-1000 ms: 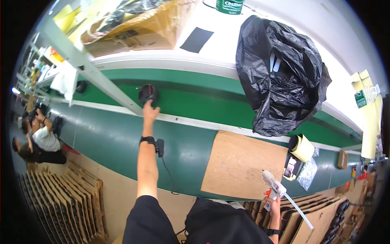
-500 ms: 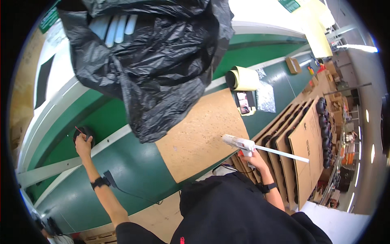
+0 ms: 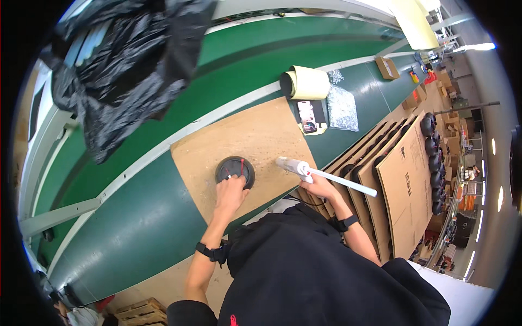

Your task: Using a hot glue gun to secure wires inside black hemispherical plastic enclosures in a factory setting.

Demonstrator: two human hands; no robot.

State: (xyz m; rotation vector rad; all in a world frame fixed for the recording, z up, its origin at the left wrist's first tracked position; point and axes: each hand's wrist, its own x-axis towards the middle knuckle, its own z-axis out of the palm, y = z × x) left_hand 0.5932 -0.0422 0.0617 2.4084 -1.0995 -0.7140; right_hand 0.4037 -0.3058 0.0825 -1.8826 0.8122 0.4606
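Observation:
My left hand (image 3: 230, 194) grips the near side of a round black part (image 3: 232, 164) with thin red wires on its face. The part is over the brown board (image 3: 261, 133) on the green table; whether it rests there I cannot tell. My right hand (image 3: 322, 186) is closed round the grip of a white hot glue gun (image 3: 293, 166), its nozzle pointing left toward the round part. From the gun's rear sticks out a long whitish glue stick (image 3: 350, 185). The fingertips of my left hand are partly hidden.
A black plastic bag (image 3: 136, 70) with pale glue sticks hangs at the upper left. Behind the board lie a phone (image 3: 307, 117), a yellow roll (image 3: 311, 82) and a clear plastic bag (image 3: 342, 108). Cardboard sheets (image 3: 405, 179) with black round parts stand at right.
My left hand has brought the round black part from the green strip at far left to the board. The black bag appears further left. My right hand still holds the glue gun.

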